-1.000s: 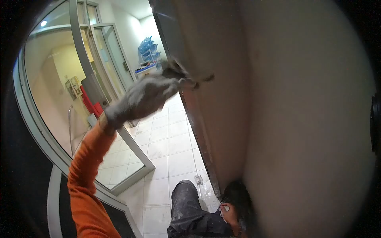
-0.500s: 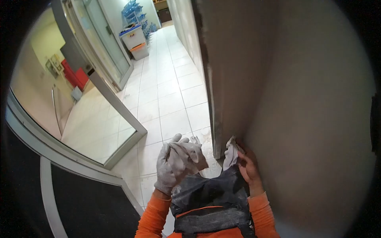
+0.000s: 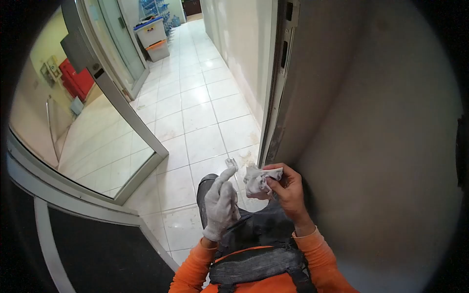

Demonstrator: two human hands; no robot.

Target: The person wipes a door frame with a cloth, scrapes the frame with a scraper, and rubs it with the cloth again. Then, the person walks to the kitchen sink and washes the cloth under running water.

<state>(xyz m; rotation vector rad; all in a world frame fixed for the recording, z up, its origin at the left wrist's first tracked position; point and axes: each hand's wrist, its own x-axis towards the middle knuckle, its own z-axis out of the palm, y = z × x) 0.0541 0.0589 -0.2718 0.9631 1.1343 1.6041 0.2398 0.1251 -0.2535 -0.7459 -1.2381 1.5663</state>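
Observation:
My left hand [image 3: 221,207] wears a grey-white knit work glove and is raised in front of my waist. Its index finger stretches forward, the other fingers are partly bent, and I see nothing held in it. The glove's fingertip end [image 3: 231,164] looks loose and flattened. Just to the right, my bare right hand [image 3: 289,191] pinches a crumpled grey-white glove [image 3: 257,183] between thumb and fingers. This glove hangs bunched, close to the left hand but apart from it. Orange sleeves cover both arms.
A glass door with a metal frame [image 3: 141,136] stands at left, with a dark lower panel [image 3: 97,249]. A dark door [image 3: 337,122] with lock plates on its edge is close on my right. White floor tiles [image 3: 195,132] lead to stacked bins [image 3: 151,36] and blue water bottles [image 3: 155,7].
The crumpled grey cloth that was in my left hand is gone from it. My right hand has come inward and up with the bunched glove. The view has shifted, showing the door's edge.

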